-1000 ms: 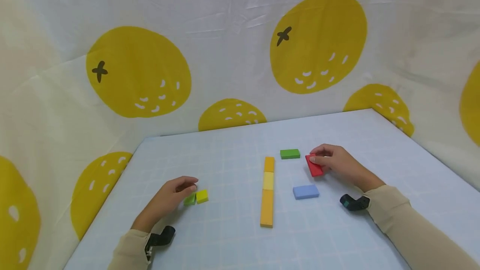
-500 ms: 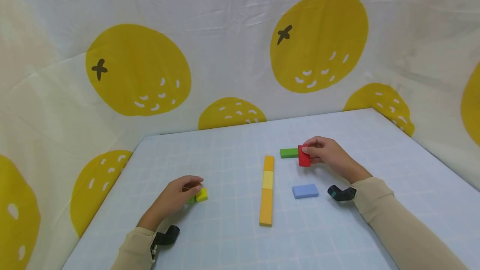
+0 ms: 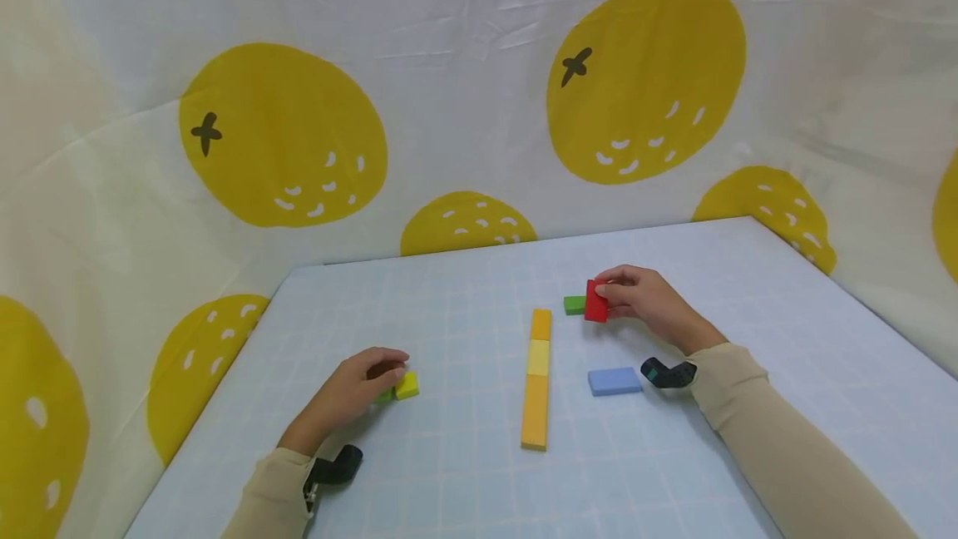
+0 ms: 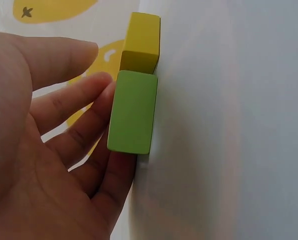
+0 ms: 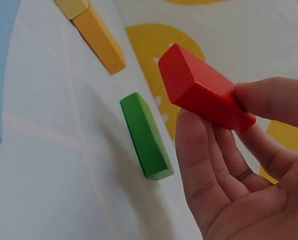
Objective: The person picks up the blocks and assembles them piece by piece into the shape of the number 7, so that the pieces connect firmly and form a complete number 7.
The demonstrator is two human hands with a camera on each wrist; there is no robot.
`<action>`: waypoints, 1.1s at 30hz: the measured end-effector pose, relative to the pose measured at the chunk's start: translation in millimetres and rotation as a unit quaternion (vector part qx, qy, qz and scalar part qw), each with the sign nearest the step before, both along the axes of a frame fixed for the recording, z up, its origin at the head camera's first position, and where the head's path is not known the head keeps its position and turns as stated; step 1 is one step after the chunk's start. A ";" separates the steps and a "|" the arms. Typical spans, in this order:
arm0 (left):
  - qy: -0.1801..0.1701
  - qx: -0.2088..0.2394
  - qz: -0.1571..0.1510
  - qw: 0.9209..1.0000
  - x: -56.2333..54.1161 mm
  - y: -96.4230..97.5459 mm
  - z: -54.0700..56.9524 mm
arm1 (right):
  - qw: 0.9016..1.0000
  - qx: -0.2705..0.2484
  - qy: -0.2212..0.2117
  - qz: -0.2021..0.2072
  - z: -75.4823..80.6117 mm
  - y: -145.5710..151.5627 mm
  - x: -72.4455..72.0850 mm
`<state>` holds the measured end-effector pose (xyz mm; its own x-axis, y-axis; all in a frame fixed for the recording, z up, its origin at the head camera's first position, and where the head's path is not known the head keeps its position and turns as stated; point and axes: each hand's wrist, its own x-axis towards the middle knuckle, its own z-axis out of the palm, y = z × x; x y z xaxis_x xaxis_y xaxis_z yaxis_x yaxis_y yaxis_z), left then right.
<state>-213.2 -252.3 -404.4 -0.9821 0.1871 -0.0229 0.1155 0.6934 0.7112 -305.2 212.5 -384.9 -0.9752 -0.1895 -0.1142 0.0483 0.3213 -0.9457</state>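
Observation:
My right hand [image 3: 636, 298] pinches a red rectangular block [image 5: 203, 87] between thumb and fingers, held up off the table. In the head view the block overlaps the right end of a flat green block [image 5: 145, 137] lying behind it. My left hand [image 3: 359, 389] is beside a light green block [image 4: 134, 112] and a yellow block [image 4: 141, 40], which stand end to end. Its thumb is lifted away from both, while its loosely bent fingers lie behind and beside the light green one. From the head view, that hand hides most of the light green block.
Between the hands runs a straight row of three blocks, an orange block [image 3: 540, 324], a pale yellow block [image 3: 538, 358] and a longer orange block [image 3: 535, 412]. A blue block [image 3: 614, 382] lies right of it. Behind the table [image 3: 449, 472] hangs a fruit-patterned cloth [image 3: 464, 106].
My right hand has carried the red block left and away from me, from right of the green block to overlapping it, turning it more upright. My left hand has shifted slightly right over the light green block.

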 end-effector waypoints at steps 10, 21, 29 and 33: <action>0.015 -0.012 -0.065 0.998 -2.1 -10.2 4.7 | 0.999 -0.035 0.015 0.015 3.2 -2.7 -6.0; -0.013 -0.028 -0.076 0.997 0.3 -16.1 -1.3 | 0.999 -0.045 0.005 0.012 3.5 -7.1 -8.4; -0.011 -0.041 -0.113 0.993 1.7 -15.5 -1.5 | 0.997 -0.071 0.008 0.008 1.6 -16.5 -14.1; 0.002 -0.039 -0.118 0.992 2.8 -13.4 -2.7 | 0.997 -0.077 0.004 0.007 0.2 -21.0 -16.6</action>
<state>-210.4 -265.7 -407.2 -0.9109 0.4103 -0.0426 0.2845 0.6997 0.6553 -321.8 191.5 -384.6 -0.9733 -0.2171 -0.0750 0.0372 0.1731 -0.9842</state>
